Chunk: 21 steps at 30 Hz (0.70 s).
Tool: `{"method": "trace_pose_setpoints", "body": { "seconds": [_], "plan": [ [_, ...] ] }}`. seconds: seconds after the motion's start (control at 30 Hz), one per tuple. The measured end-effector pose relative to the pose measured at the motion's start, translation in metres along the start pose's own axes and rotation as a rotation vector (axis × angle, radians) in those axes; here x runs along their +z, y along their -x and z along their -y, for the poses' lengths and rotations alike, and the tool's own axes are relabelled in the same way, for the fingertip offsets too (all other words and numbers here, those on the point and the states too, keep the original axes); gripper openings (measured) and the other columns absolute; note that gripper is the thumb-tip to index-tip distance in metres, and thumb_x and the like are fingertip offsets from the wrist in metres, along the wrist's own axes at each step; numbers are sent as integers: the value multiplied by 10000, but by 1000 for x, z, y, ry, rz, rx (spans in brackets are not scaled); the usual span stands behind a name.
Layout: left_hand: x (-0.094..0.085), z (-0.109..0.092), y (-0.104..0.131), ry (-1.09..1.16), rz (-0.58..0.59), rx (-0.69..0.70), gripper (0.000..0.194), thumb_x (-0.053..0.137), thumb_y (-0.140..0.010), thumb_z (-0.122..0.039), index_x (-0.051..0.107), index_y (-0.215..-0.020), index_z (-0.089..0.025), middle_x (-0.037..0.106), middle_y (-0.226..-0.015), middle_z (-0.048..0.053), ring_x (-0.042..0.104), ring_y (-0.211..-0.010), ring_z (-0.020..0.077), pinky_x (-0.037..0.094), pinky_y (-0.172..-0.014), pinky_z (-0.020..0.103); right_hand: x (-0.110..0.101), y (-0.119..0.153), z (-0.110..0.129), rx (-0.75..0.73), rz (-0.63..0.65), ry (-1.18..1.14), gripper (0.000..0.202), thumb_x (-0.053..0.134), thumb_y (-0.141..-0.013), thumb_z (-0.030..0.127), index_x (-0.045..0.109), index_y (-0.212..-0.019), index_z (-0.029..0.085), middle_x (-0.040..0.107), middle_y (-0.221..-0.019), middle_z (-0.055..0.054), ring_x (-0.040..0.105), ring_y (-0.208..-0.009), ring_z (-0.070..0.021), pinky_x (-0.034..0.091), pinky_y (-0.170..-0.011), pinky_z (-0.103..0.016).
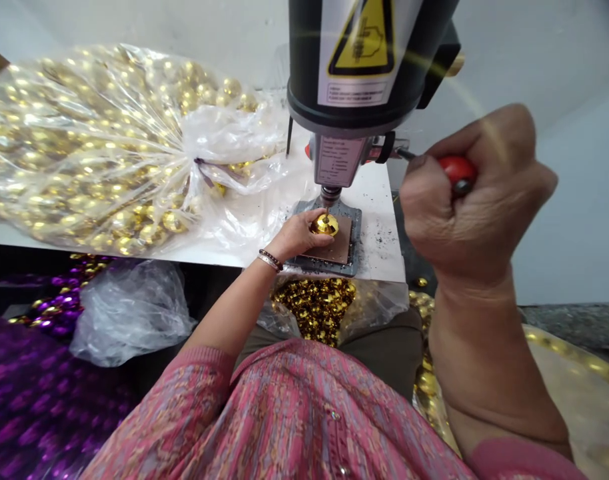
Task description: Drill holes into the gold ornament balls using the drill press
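Between thumb and fingers, my left hand (pixel 300 235) grips a shiny gold ball (pixel 327 225) on a brown board (pixel 339 248). The board lies on the grey base (pixel 356 227) of a drill press (pixel 352 113). Directly above the ball is the drill's chuck (pixel 330 193); its bit comes down to the top of the ball, and I cannot tell how deep it sits. My right hand (pixel 477 200), large and near the camera, is closed round the red knob of the feed lever (pixel 457 172) on the press's right side.
A big clear bag of gold balls (pixel 84 147) covers the left of the white table (pixel 384 257). Dark shavings lie round the base. On my lap is an open plastic bag (pixel 379 300) with gold pieces. Purple balls (pixel 39 400) are at lower left, beside a crumpled clear bag (pixel 129 313).
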<state>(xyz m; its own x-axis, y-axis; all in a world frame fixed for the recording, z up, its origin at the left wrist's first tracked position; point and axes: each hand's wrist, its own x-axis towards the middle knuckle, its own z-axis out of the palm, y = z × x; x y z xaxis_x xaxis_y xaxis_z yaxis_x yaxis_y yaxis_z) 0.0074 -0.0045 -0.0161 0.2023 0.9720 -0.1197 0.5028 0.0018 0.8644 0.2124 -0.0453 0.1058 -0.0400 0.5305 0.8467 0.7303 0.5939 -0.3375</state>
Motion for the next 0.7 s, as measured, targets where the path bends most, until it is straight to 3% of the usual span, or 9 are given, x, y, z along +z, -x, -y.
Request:
{"method": "trace_pose_setpoints", "body": {
  "seconds": [0.1,0.17,0.5,0.7],
  "plan": [
    [1,2,0,-3,17,8,764,865,-739,-236,656,-1464,-117,785,-1274,132,734,-1156,262,554,-1066,388,6,13,-10,-173,-81,53,86,539,-944,232,522,-872,186,506,-775,27,458,-706,-40,335,-664,-230],
    [1,3,1,4,28,24,744,852,-756,-243,653,-1465,-136,785,-1285,114,737,-1146,242,556,-1055,365,9,20,-14,-206,-95,72,73,558,-958,230,548,-899,188,505,-770,26,454,-707,-43,328,-658,-231],
    [0,-2,4,-63,41,31,634,818,-808,-251,683,-1424,-189,805,-1173,53,737,-1033,202,573,-959,317,24,44,-16,-152,-188,122,147,469,-1027,315,573,-987,219,567,-814,16,544,-746,-73,392,-683,-255],
    [0,-2,5,-60,18,16,650,832,-810,-248,672,-1437,-182,791,-1232,73,725,-1092,218,556,-1020,340,34,51,-18,-107,-252,82,125,493,-1019,323,577,-993,234,602,-815,16,569,-733,-76,436,-685,-250]
  ]
}}
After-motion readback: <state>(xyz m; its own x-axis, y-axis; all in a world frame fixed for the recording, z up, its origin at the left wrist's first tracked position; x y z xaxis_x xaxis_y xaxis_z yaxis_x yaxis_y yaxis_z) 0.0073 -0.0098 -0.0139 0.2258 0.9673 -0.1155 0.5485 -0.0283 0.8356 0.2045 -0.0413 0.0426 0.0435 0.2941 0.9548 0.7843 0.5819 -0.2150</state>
